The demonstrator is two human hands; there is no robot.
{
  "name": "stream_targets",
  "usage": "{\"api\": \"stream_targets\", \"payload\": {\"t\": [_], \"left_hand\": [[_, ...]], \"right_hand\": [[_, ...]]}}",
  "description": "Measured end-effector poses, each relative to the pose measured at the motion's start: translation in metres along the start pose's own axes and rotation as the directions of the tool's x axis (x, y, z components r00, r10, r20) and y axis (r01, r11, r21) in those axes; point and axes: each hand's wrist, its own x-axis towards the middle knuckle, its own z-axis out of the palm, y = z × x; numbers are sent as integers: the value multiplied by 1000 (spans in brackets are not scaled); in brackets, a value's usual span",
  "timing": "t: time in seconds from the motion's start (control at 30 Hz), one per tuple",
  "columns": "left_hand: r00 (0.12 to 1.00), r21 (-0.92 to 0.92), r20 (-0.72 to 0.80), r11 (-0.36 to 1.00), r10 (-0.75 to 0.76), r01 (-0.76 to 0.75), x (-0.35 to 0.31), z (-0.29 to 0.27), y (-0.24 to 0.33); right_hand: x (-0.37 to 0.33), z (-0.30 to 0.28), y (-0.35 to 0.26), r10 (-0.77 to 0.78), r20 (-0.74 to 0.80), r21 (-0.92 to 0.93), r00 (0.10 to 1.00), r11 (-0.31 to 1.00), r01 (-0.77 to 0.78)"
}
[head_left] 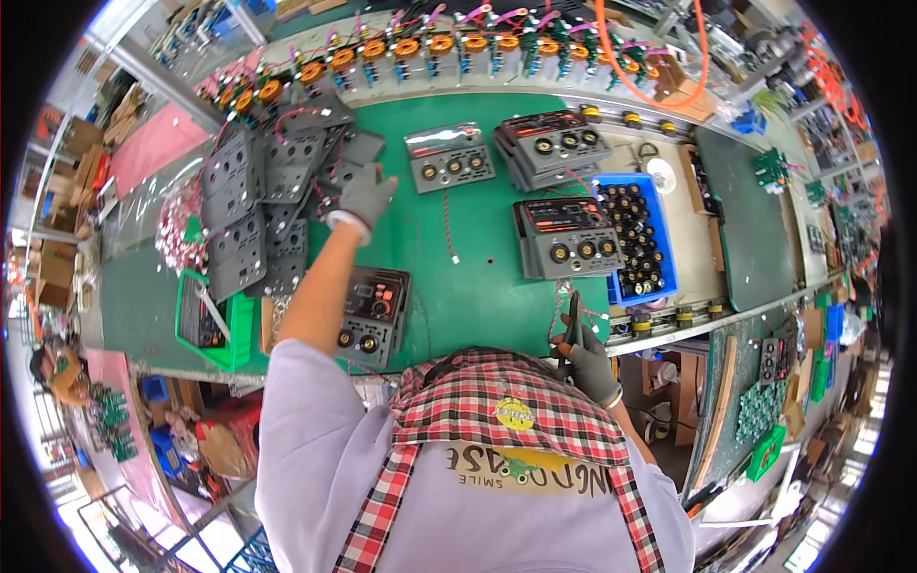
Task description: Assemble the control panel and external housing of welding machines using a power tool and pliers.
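Note:
My left hand (365,202), in a grey glove, reaches over the green work table beside a pile of dark grey plastic panels (234,172) with round holes. Its fingers are apart and hold nothing that I can see. My right hand (594,371), gloved too, is low at the table's front edge, closed around a slim black hand tool (573,329) that points away from me. Just beyond the tool's tip, thin wires hang from a stack of panels (583,250) fitted with brass-coloured round sockets. A single panel (454,168) lies in the middle with a twisted red wire trailing from it.
Another panel stack (554,143) stands at the back right. A blue bin (671,250) holds black round parts. Left are a green bin (241,334) and more panels (387,320) near my forearm. Copper coil assemblies (475,44) line the back; an orange hose (604,57) hangs there.

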Motion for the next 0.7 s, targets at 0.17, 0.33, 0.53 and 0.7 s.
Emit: {"api": "stream_targets", "payload": {"t": [0.17, 0.33, 0.53, 0.7], "left_hand": [[966, 377, 204, 923, -161, 74, -103, -79, -55], [880, 286, 265, 903, -395, 320, -176, -64, -106], [893, 294, 137, 878, -429, 377, -183, -68, -86], [928, 297, 142, 909, -343, 291, -189, -68, -76]], "right_hand": [[1, 1, -4, 43, 77, 0, 996, 999, -43], [4, 1, 8, 82, 177, -17, 981, 997, -81], [-1, 7, 9, 85, 236, -69, 968, 995, -71], [-6, 5, 8, 77, 197, -41, 977, 997, -70]]}}
